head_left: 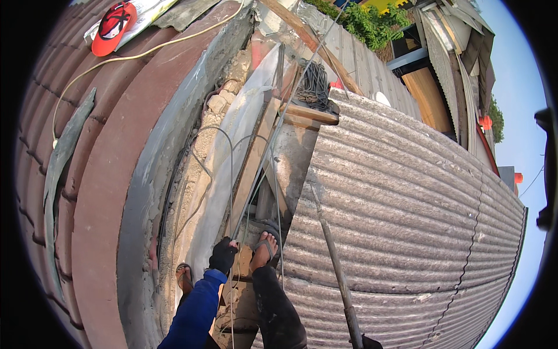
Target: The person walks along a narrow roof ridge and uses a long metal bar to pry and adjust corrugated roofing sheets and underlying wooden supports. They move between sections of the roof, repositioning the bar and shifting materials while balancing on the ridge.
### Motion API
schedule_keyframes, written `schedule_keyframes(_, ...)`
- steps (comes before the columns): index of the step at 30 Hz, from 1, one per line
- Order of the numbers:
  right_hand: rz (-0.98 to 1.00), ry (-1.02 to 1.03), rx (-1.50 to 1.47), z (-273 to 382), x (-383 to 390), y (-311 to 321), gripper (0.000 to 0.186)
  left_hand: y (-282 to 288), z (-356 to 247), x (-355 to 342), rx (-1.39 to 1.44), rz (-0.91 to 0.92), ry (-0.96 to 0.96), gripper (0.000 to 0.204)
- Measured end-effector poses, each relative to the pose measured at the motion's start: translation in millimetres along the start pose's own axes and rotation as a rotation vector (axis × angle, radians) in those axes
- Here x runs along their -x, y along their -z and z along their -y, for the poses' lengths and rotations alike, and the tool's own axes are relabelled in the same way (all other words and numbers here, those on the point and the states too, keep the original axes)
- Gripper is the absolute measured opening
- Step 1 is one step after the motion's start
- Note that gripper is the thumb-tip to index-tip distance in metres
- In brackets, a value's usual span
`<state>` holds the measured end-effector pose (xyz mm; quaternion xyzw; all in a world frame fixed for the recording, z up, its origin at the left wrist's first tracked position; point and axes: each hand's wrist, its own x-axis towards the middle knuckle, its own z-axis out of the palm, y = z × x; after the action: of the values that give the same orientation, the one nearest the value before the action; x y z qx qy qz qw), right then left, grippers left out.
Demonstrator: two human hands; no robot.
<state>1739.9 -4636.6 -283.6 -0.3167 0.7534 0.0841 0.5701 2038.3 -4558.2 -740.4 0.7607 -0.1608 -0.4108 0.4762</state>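
The left hand [223,255], in a dark glove, has its fingers closed round a thin grey wire [232,198], as far as I can make out in the head view. The right hand [369,343] is mostly cut off at the lower edge, beside the foot of a long pole [332,250]; I can't tell whether it grips it. The wire runs up from the left fist, over the open strip between the concrete ledge [157,157] and the corrugated sheets [407,221], where the person's sandalled feet are planted.

How far along is it? Those sheets lie in place, their near edge bordering the strip. The strip itself looks unfinished to me: a timber board [254,160] lies bare, a pale sheet [216,186] slopes beside it, and wires loop loosely over the rubble. Farther up, a dark coil of cable [314,86] sits bundled by the timbers, so the wiring seems far from tidied away.
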Motion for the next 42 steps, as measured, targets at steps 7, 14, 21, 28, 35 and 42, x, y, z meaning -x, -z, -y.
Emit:
schedule_keyframes(7,-0.017,0.046,0.005,-8.0,21.5,-19.9,0.033,28.6,3.0,-6.0,-0.047,-0.021,-0.02,0.019)
schedule_keyframes(14,-0.026,0.037,0.031,-21.3,37.1,-32.1,0.029,30.4,33.4,-30.3,-0.032,-0.069,0.014,0.021)
schedule_keyframes(21,-0.035,-0.012,0.108,-42.0,36.7,-38.7,0.031,42.4,48.8,-51.1,-0.111,-0.022,0.073,0.021)
schedule_keyframes(28,-0.073,0.034,0.083,-55.7,50.7,-53.5,0.024,50.7,53.2,-57.4,-0.122,-0.027,0.111,0.021)
schedule_keyframes(35,-0.066,0.028,0.123,-59.6,54.0,-60.8,0.021,62.5,52.8,-62.3,-0.166,-0.11,0.096,0.019)
schedule_keyframes(42,-0.063,0.034,0.036,-65.5,53.0,-63.2,0.017,72.1,55.4,-73.3,-0.184,0.022,0.176,0.033)
